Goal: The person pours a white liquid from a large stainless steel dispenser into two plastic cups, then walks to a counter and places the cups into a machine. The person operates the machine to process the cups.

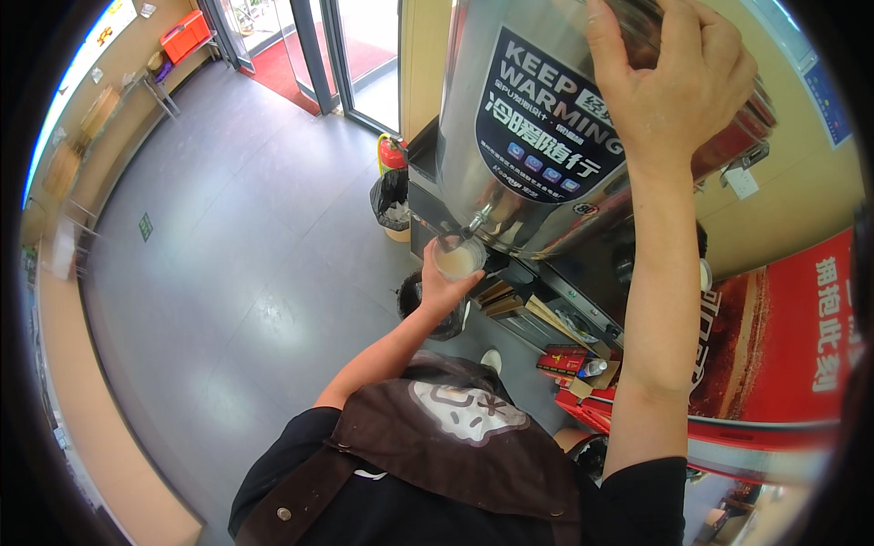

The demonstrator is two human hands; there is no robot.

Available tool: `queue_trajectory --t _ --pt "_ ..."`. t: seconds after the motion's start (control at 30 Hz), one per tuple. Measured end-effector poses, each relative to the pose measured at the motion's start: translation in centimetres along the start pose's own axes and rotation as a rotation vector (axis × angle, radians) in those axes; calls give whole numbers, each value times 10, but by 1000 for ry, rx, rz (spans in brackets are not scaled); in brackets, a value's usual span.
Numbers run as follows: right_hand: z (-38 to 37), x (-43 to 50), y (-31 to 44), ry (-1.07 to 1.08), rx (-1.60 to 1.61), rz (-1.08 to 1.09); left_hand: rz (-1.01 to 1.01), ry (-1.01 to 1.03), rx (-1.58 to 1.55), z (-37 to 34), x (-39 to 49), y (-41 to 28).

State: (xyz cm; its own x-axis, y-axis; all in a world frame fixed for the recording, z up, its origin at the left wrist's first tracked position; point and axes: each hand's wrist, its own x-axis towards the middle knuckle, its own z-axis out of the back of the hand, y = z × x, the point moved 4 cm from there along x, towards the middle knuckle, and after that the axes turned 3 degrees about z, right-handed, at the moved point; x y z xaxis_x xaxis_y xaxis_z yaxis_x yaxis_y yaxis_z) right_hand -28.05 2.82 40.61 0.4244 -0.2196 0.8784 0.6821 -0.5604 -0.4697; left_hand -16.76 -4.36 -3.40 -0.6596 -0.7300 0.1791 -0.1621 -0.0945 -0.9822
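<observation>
My left hand holds a clear plastic cup with a pale, milky liquid in it. The cup is right beneath the tap of a tall stainless steel insulated drink barrel. Whether liquid is running from the spout is too small to tell. Up at the barrel's top edge, my right hand grips the barrel with its fingers bent over the rim. A dark printed label covers part of the barrel's side, and the barrel seems tilted, though the fisheye view leaves this uncertain.
Under the barrel is a dark cabinet with cardboard and boxes on its shelves. Two bins, one bagged bin and another bin, stand near a fire extinguisher. A red panel is at right; glass doors are ahead.
</observation>
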Motion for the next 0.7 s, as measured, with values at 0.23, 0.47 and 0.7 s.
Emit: queue_trajectory --t 0.23,0.47,0.7 --pt "0 -1 0 11 6 -11 28 -1 -12 -1 1 -1" --pt "2 1 1 22 2 -13 -18 -22 98 0 0 -3" --pt "0 0 1 12 -6 -11 31 -34 154 4 -3 17"
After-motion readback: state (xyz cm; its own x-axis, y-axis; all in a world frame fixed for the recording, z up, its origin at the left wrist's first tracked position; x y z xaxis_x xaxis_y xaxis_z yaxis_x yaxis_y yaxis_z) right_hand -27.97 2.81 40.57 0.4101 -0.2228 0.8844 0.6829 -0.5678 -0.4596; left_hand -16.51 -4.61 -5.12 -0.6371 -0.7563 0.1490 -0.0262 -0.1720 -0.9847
